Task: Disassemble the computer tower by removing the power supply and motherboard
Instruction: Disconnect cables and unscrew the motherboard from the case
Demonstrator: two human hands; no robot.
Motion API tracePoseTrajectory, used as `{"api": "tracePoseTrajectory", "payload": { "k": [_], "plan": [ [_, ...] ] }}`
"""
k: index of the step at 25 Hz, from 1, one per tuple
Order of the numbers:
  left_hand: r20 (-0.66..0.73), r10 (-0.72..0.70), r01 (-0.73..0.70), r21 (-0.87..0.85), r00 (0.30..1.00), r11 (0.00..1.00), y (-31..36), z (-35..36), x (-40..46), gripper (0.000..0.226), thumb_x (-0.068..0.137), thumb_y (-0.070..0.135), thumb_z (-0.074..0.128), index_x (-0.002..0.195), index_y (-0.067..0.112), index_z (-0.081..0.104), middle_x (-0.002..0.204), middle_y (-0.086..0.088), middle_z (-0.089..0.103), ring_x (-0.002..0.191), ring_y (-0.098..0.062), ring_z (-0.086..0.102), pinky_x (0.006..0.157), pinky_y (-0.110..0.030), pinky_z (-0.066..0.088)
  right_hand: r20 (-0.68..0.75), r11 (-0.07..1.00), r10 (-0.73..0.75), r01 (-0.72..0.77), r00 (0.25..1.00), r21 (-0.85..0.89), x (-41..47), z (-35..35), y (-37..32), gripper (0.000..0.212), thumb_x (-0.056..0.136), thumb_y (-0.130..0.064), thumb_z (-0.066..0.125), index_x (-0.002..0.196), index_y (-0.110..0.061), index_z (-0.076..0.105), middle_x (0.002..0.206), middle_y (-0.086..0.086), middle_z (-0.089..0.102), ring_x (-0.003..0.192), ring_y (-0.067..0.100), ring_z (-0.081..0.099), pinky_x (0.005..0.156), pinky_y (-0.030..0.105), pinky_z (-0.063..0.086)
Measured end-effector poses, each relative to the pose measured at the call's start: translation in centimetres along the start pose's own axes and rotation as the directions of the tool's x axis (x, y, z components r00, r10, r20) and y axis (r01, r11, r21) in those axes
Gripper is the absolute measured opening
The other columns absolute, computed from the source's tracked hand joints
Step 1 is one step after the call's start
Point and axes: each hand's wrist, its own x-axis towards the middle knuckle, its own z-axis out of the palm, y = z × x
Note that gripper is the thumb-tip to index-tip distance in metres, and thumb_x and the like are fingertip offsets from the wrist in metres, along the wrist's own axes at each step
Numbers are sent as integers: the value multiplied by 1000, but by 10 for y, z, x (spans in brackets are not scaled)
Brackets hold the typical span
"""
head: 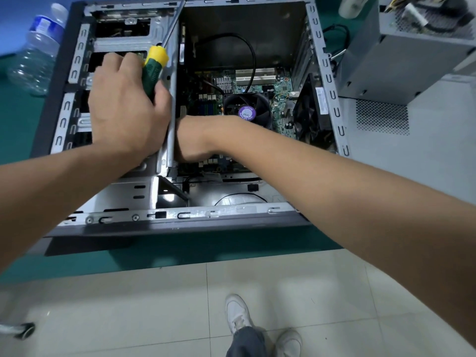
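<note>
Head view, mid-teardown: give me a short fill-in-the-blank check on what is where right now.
1. The left hand grips a screwdriver whose handle is green and ____.
2. The power supply sits ____ the computer case, to its right.
3. The motherboard is still ____ the case.
4. The right hand reaches ____ the case, its fingers hidden behind a metal wall.

Missing words: yellow; outside; inside; into

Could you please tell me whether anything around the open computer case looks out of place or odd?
Yes: a clear plastic water bottle lies on its side on the green mat, touching the grey metal computer case. The grey power supply box sits outside, on the case's right.
</note>
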Motion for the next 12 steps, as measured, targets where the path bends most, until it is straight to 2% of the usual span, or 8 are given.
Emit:
{"api": "tracePoseTrajectory", "payload": {
  "k": [3,5,9,12],
  "plan": [
    [5,-3,3,-8,1000,1000,1,1,0,39,90,38,43,102,2,52,109,-25,51,99,-39,47,80,-44,34,-40,976,156,-147,987,161,-6,-6,2,10,95,-13,48,92,-12,57,93,5,55,82,20,52,69,27,43],
    [6,-12,12,-12,1000,1000,1,0,0,39,90,38,43,103,2,52,110,-25,51,99,-39,48,80,-44,34,-56,970,186,-174,981,168,-7,-8,-1,7,96,-19,50,93,-16,56,94,1,52,84,19,51,68,24,39],
    [8,-4,4,-9,1000,1000,1,-1,0,38,90,38,43,101,2,51,109,-25,51,99,-38,47,80,-44,34,-39,960,171,-158,985,229,-9,-6,0,12,95,-25,56,90,-14,55,87,0,52,84,20,52,69,25,40],
    [4,-17,17,2,1000,1000,2,-1,0,37,89,37,43,99,2,51,108,-25,51,99,-39,47,79,-44,33,-72,981,99,-85,993,172,-10,-6,2,17,93,-17,53,97,-6,65,93,7,61,79,21,52,67,25,43]
  ]
}}
